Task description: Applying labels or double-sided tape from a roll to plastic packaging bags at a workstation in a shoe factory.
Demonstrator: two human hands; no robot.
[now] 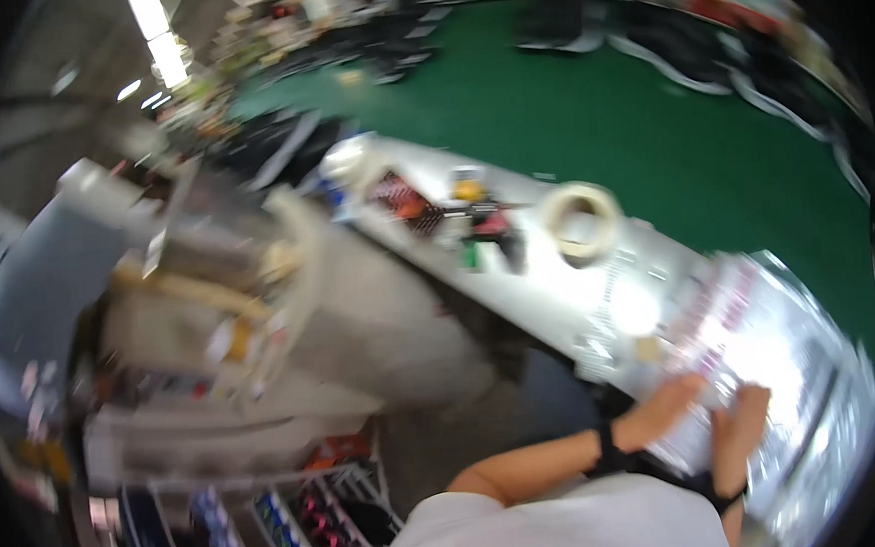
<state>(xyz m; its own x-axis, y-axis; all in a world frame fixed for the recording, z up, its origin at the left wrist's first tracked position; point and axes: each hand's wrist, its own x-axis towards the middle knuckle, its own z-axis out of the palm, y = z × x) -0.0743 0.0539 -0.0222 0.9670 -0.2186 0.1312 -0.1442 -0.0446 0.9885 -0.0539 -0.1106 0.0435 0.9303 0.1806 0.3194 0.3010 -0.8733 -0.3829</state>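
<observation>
A shiny clear plastic bag (815,391) with pinkish print lies at the right end of a pale work surface (549,297). My left hand (666,408) is closed on the bag's near part, its fingertips blurred. Just to its right, my right hand (742,423) also grips the plastic, with the fingers curled. Both wrists wear black bands. Whatever may be inside the bag is lost in glare and motion blur.
A roll of tape (580,225) sits on the pale surface, near small tools and a yellow item (468,189). Beyond runs a green belt or tabletop (568,105) with dark pieces along its far edge. Boxes of colourful items (322,521) stand lower left, near a grey chair (48,287).
</observation>
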